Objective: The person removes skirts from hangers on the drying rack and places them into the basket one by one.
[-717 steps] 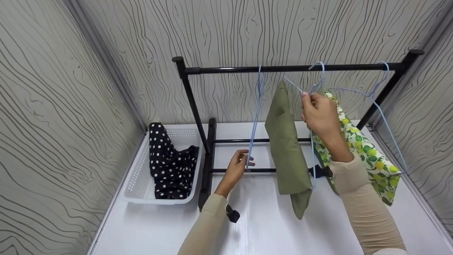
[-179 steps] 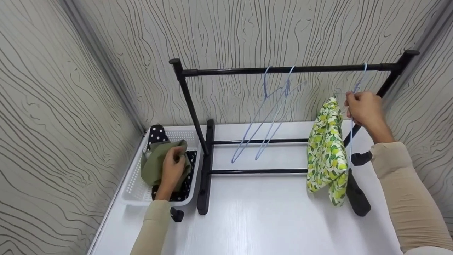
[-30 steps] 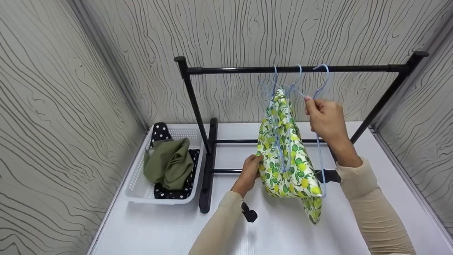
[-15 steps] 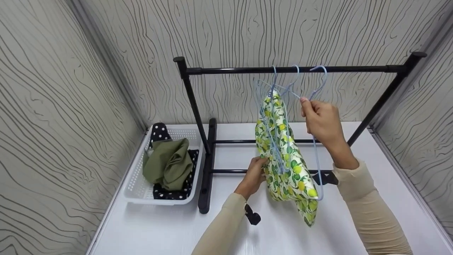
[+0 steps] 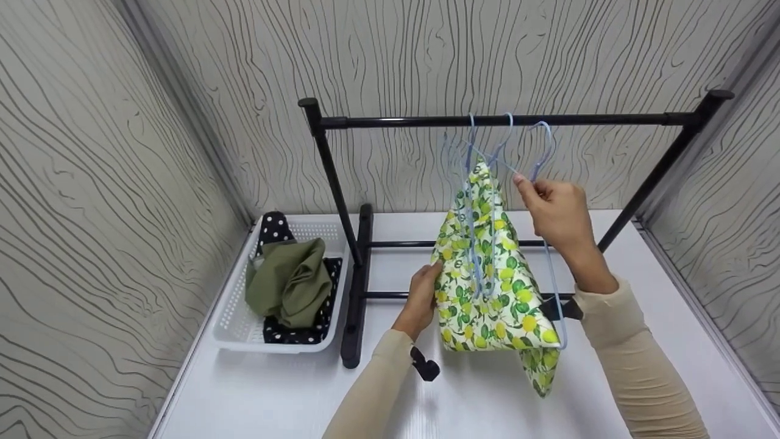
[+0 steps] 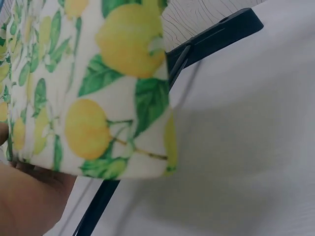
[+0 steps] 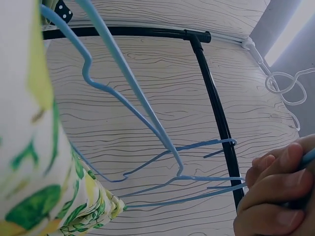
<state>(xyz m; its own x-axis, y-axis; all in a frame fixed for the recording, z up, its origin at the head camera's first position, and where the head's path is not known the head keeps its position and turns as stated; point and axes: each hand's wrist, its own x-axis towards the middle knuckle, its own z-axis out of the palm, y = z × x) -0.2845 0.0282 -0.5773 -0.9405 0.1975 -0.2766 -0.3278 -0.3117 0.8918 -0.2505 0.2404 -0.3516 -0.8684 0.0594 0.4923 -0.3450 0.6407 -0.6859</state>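
In the head view, a lemon-print cloth [image 5: 515, 317] hangs folded over a light-blue wire hanger [image 5: 553, 143] at the right part of the rack. My right hand [image 5: 557, 213] pinches this hanger just under its hook, which overlaps the black top rail [image 5: 402, 122]. My left hand [image 5: 420, 299] grips the cloth's left edge, thumb in front and the other fingers mostly hidden behind it. In the left wrist view the cloth's lower corner [image 6: 123, 147] hangs free. Two bare blue hangers [image 5: 470, 140] hang from the rail, their wires crossing in front of the cloth.
A white perforated basket [image 5: 280, 348] stands left of the rack, holding a crumpled olive cloth [image 5: 289, 283] over a black polka-dot cloth [image 5: 276, 227]. The rack's black foot [image 5: 352, 341] runs beside it. Patterned walls enclose the white table [image 5: 475, 402].
Earlier the olive cloth hung on a hanger; it now lies in the basket. My left hand left it for the lemon-print cloth, which it spreads leftward. The held hanger's hook has dropped slightly.
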